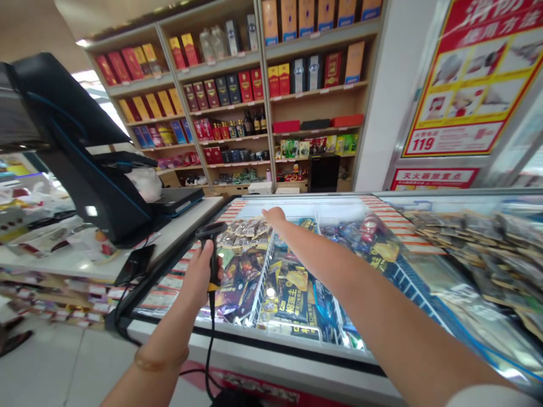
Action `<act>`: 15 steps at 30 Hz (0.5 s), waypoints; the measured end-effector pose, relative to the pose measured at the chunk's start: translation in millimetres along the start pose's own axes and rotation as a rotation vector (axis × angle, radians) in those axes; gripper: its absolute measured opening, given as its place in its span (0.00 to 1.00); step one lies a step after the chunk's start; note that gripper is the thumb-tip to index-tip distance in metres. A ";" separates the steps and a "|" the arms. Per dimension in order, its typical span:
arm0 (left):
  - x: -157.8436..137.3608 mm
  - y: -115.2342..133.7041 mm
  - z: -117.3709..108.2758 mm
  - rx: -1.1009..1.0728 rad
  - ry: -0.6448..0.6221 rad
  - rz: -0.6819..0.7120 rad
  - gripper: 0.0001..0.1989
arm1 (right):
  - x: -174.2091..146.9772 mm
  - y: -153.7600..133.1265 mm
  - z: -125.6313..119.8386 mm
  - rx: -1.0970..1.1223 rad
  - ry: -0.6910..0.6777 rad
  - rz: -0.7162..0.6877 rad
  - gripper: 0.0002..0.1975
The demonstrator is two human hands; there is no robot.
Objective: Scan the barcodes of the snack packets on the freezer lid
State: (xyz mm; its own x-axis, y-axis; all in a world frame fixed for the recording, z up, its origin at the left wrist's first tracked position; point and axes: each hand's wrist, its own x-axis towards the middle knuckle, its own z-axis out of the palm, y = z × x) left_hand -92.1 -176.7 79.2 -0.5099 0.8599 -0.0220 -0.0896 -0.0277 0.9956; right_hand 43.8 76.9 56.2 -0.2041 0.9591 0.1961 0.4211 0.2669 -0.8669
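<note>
My left hand (203,268) is wrapped round the handle of a black barcode scanner (212,230), held upright over the near left part of a chest freezer (248,345). A black cable hangs down from the scanner's handle. My right hand (274,216) reaches far forward to the back of the freezer, beside a row of small brown-and-white packets (250,227). Its fingers are mostly hidden behind the back of the hand, so their grip does not show. Beneath my arms, white wire baskets hold dark frozen-food bags (292,297) under a glass top.
To the left, a black checkout terminal (85,147) stands on a white counter (178,223), with a dark phone-like device (136,264) at its edge. Flat packets (479,243) lie at the right. Shelves of boxed bottles (229,90) rise behind the freezer.
</note>
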 end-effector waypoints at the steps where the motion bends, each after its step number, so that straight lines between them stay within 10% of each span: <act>1: -0.2 -1.4 4.5 -0.002 -0.014 0.002 0.25 | -1.3 6.0 -7.5 -0.041 0.036 0.024 0.11; 8: -9.4 -23.0 77.6 -0.009 -0.203 0.013 0.27 | -28.1 72.8 -107.0 -0.195 0.262 0.144 0.15; 15: -35.0 -53.3 187.6 -0.054 -0.469 0.030 0.27 | -90.7 138.3 -268.0 -0.399 0.474 0.239 0.13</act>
State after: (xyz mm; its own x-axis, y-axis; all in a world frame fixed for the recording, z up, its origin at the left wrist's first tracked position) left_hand 91.0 -109.7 44.0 -0.0724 0.9954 0.0624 -0.1314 -0.0716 0.9887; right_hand 357.4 52.1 41.4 0.3076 0.9097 0.2791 0.7200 -0.0308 -0.6933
